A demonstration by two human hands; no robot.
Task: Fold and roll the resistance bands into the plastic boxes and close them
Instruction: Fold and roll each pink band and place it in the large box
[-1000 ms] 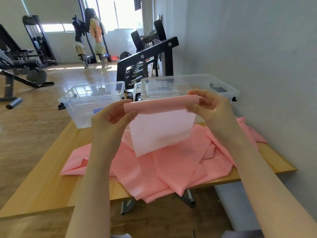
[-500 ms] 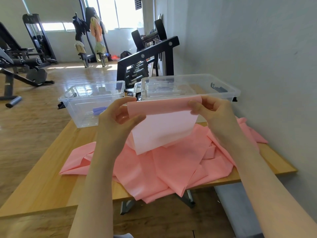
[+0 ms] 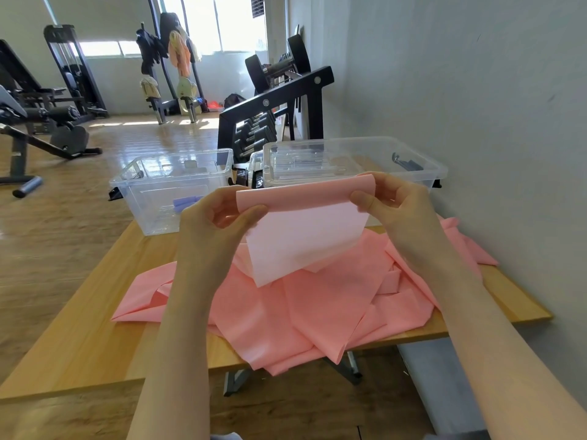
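Pink band (image 3: 305, 223) pinched at both ends by left hand (image 3: 219, 223) and right hand (image 3: 403, 211); roll probably loose, could unwind if fingers (image 3: 254, 212) relax.

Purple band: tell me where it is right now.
Head view, left of centre: the purple band lies inside the open clear box on the table's far left, just beyond the left hand.

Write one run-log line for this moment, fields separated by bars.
phase: rolling | left hand: pinches pink band | right hand: pinches band | open box: waiting
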